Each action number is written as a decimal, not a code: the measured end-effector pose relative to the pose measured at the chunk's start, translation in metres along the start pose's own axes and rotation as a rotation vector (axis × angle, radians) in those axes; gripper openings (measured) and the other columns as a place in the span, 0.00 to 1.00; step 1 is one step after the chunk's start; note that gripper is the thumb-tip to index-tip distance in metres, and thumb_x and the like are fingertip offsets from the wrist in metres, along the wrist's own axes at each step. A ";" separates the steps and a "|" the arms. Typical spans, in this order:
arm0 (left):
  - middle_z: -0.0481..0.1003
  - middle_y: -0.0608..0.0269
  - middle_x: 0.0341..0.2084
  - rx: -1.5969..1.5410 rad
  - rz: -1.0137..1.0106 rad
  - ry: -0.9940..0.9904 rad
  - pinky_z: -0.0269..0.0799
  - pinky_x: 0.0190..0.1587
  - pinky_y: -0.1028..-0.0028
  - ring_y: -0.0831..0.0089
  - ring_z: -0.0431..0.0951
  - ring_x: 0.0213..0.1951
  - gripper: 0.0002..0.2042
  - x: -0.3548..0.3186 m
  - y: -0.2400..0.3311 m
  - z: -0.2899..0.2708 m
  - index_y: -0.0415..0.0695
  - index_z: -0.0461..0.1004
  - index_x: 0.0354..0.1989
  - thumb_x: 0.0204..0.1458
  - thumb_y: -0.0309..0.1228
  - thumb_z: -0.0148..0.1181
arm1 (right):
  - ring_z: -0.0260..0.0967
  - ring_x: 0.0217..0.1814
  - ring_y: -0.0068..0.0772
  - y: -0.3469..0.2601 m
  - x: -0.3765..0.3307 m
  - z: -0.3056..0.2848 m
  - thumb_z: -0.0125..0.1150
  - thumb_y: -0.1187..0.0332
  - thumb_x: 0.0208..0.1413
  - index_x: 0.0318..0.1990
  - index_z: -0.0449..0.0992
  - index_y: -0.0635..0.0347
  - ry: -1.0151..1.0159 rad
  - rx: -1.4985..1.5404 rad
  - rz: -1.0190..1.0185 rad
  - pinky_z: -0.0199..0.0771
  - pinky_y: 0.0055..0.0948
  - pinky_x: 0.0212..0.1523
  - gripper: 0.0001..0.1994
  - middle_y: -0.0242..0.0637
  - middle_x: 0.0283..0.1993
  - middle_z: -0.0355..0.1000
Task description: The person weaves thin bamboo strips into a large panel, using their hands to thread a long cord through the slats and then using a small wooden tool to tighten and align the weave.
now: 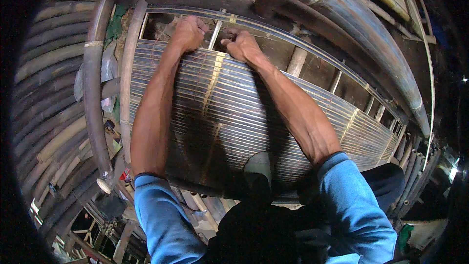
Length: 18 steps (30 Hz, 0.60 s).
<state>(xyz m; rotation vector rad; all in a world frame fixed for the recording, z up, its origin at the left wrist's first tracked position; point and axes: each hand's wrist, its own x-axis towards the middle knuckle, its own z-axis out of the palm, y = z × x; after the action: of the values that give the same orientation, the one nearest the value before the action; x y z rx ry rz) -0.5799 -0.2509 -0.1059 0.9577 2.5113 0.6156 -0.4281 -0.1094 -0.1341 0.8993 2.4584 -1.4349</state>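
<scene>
A long panel of narrow, dark split-bamboo slats (234,93) lies below me, with pale joint bands running across it. At its far edge my left hand (189,34) is closed, fingers curled, left of a pale crosspiece (215,35). On the other side of that crosspiece, my right hand (242,45) has its fingertips pinched together. Whatever either hand grips is too small to make out. A thin reddish strand (155,55) loops over the slats by my left wrist. Beyond both hands runs the frame's far rail of thin strips (293,40).
A thick bamboo pole (361,29) curves across the far right. At left stand an upright pole (97,88) and stacked bamboo lengths (53,93). A grey-covered foot (258,166) rests on the panel's near part. More crosspieces (336,82) span the gap on the right.
</scene>
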 end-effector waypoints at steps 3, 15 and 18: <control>0.81 0.43 0.30 -0.192 -0.009 -0.336 0.76 0.42 0.60 0.50 0.82 0.37 0.09 0.011 -0.006 0.027 0.42 0.83 0.33 0.46 0.28 0.60 | 0.75 0.56 0.46 0.007 0.010 0.007 0.63 0.61 0.56 0.58 0.76 0.61 -0.056 0.016 -0.035 0.71 0.37 0.58 0.23 0.57 0.51 0.77; 0.79 0.42 0.36 -0.231 -0.038 -0.088 0.75 0.46 0.60 0.49 0.81 0.42 0.12 0.005 -0.015 0.040 0.36 0.76 0.40 0.50 0.29 0.54 | 0.79 0.31 0.33 0.011 0.030 0.025 0.60 0.71 0.55 0.36 0.84 0.61 -0.214 0.580 0.172 0.79 0.33 0.38 0.08 0.44 0.31 0.81; 0.79 0.43 0.35 -0.229 -0.049 -0.053 0.75 0.46 0.60 0.49 0.81 0.41 0.13 0.006 -0.019 0.040 0.36 0.77 0.41 0.49 0.30 0.56 | 0.76 0.29 0.22 0.004 0.023 0.020 0.60 0.74 0.54 0.34 0.84 0.65 -0.243 0.691 0.159 0.78 0.28 0.32 0.07 0.38 0.29 0.80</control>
<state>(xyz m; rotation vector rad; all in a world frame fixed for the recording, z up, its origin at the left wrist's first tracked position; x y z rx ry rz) -0.5739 -0.2492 -0.1504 0.8157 2.3481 0.8307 -0.4475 -0.1154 -0.1573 0.9207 1.6784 -2.2166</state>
